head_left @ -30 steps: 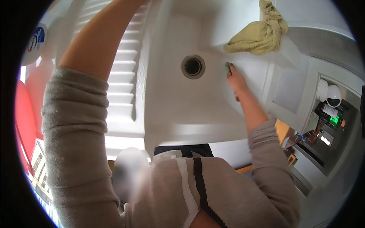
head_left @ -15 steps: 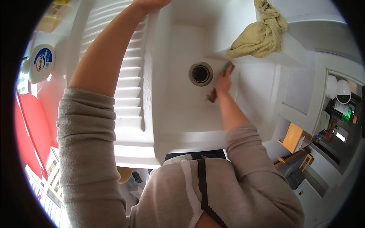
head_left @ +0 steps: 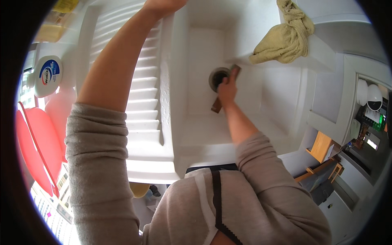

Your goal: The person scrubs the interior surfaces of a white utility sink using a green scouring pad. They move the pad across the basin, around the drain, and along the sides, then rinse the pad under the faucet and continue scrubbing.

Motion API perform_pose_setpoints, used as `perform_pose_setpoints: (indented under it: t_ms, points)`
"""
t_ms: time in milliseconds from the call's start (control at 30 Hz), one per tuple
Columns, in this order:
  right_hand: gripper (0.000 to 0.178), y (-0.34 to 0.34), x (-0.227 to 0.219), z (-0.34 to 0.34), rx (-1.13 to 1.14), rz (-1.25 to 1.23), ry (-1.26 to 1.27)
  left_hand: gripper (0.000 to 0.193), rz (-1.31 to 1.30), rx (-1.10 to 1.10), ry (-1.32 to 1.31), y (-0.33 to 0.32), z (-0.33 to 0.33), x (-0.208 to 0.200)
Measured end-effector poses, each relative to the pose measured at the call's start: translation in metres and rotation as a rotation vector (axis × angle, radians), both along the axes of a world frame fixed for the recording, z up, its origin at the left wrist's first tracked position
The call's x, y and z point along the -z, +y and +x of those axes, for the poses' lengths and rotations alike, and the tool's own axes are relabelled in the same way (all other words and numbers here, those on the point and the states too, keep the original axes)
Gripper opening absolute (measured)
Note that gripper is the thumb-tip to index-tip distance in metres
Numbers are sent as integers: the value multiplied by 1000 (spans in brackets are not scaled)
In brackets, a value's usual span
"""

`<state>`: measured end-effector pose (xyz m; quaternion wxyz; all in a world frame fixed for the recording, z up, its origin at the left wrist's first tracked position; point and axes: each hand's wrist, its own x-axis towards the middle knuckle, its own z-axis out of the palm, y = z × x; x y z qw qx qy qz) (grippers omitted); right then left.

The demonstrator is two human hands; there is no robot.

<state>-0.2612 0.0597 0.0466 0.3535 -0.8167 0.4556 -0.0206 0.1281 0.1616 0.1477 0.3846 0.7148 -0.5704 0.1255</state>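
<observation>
My right hand (head_left: pixel 228 90) is down in the white sink basin (head_left: pixel 204 122), closed around a long, flat brown pad (head_left: pixel 216 107) whose two ends stick out past my fingers. Its exact kind is unclear. The hand lies right beside the dark round drain (head_left: pixel 219 77) and covers part of it. My left hand (head_left: pixel 165 5) reaches to the top edge of the picture, over the far end of the ridged drainboard (head_left: pixel 143 94). Its fingers are cut off by the frame, so what they touch is hidden.
A crumpled yellow-green towel (head_left: pixel 281 41) hangs over the basin's far right rim. At the left stand a white bottle with a blue label (head_left: pixel 48 76) and a red rounded board-like thing (head_left: pixel 38 143). A white cabinet (head_left: pixel 326 94) is at the right.
My right hand has moved left across the basin floor with the brown pad, from right of the drain to its edge. My left arm has barely moved.
</observation>
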Motion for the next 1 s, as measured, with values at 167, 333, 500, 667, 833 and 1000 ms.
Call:
perform_pose_setpoints:
  t_ms: [167,333,500,667,833,1000]
  points:
    - [64,-15,-22,-7,-143,94,161,18,-9,21,-60,-2,5,12]
    - [67,-35,-11,12,347,113,118,17,8,-162,-389,-6,-15,-14]
    - [69,20,-7,76,467,122,107,14,112,-202,-475,8,-16,-27]
    - [77,-22,35,48,485,167,-47,27,442,-155,-529,-1,-32,-63]
    - [74,-5,16,90,741,298,-149,15,196,-273,123,-11,-74,-92]
    - [79,4,35,76,481,499,-296,14,215,-253,111,-10,-66,-90]
